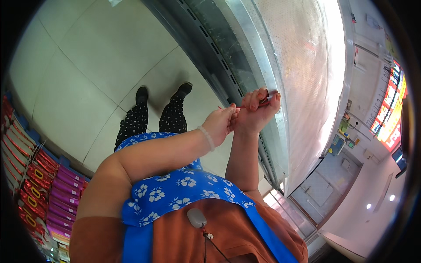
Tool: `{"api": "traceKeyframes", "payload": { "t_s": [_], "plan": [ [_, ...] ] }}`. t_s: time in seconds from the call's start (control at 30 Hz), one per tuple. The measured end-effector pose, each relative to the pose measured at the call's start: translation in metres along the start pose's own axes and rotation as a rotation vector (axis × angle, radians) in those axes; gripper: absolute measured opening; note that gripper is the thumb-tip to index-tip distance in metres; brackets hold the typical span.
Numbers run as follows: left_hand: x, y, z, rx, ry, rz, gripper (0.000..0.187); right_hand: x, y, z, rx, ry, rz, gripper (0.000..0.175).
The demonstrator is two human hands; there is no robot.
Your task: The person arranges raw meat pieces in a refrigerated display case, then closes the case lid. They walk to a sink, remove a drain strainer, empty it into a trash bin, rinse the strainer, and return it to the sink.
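Observation:
My right hand is raised beside the edge of a display cabinet, its fingers curled around a thin red cord or strip. A small dark piece with a shiny edge shows at its fingertips, close to the cabinet's curtain; whether it is attached there I cannot tell. My left hand, with a pale bead bracelet at the wrist, pinches the red strip near its other end. Both hands nearly touch. A translucent perforated curtain covers the cabinet front, ending in a pale metal bar.
The dark slotted base of the cabinet runs diagonally along the tiled floor. At lower left stand stacked purple packages and red foil packages. Lit signs bearing writing hang at far right.

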State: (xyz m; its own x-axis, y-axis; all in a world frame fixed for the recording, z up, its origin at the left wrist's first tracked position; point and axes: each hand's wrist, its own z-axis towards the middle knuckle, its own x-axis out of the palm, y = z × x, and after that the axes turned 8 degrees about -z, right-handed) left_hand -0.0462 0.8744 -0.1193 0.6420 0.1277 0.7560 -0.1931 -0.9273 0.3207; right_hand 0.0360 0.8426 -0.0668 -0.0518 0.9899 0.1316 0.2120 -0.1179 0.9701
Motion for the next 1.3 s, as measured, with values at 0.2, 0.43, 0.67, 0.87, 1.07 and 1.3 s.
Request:
{"api": "traceKeyframes", "payload": {
  "t_s": [0.2, 0.43, 0.67, 0.87, 1.07, 1.3],
  "plan": [
    [0.019, -0.016, 0.021, 0.154, -0.146, -0.154, 0.01, 0.0, 0.0, 0.0, -0.009, 0.039, 0.089, 0.032],
    [0.035, -0.029, 0.031, 0.23, -0.193, 0.231, 0.009, -0.007, -0.005, 0.004, -0.065, 0.085, 0.048, 0.028],
    [0.032, -0.036, 0.069, 0.076, -0.109, 0.4, 0.013, -0.013, -0.014, 0.009, -0.126, 0.117, -0.062, 0.033],
    [0.02, -0.021, 0.072, 0.252, -0.153, 0.52, 0.025, -0.019, -0.02, 0.011, -0.135, 0.194, -0.062, 0.032],
    [-0.006, -0.02, 0.042, 0.353, -0.264, 0.5, 0.036, -0.014, -0.02, 0.009, -0.113, 0.092, -0.002, 0.029],
    [-0.032, -0.022, 0.061, 0.767, -0.039, 0.957, 0.057, -0.009, -0.014, 0.007, -0.094, 0.124, 0.036, 0.026]
  ]
}}
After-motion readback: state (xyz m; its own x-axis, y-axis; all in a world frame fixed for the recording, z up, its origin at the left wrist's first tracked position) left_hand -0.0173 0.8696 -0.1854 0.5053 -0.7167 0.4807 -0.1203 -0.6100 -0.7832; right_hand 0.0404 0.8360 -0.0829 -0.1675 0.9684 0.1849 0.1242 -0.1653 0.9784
